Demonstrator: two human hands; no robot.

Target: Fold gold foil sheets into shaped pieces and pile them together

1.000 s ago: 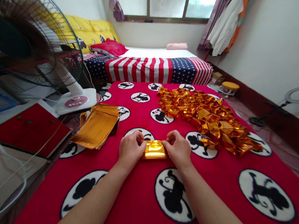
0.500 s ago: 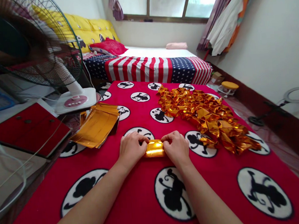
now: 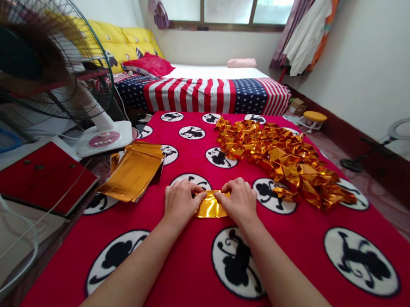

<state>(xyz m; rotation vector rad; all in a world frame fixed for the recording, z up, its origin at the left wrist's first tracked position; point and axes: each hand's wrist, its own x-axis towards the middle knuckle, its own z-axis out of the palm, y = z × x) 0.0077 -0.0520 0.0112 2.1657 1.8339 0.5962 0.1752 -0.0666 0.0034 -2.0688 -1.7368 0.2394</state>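
On the red patterned cloth, between the stacked gold sheets (image 3: 133, 172) and the folded gold pieces (image 3: 277, 153), your left hand (image 3: 182, 203) and right hand (image 3: 240, 200) pinch the gold foil strip (image 3: 211, 206) at opposite ends — each grip closed, thumb against fingers.

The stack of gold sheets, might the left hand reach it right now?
Probably yes: only red cloth lies between the left hand and the stack, though that hand is pinching foil.
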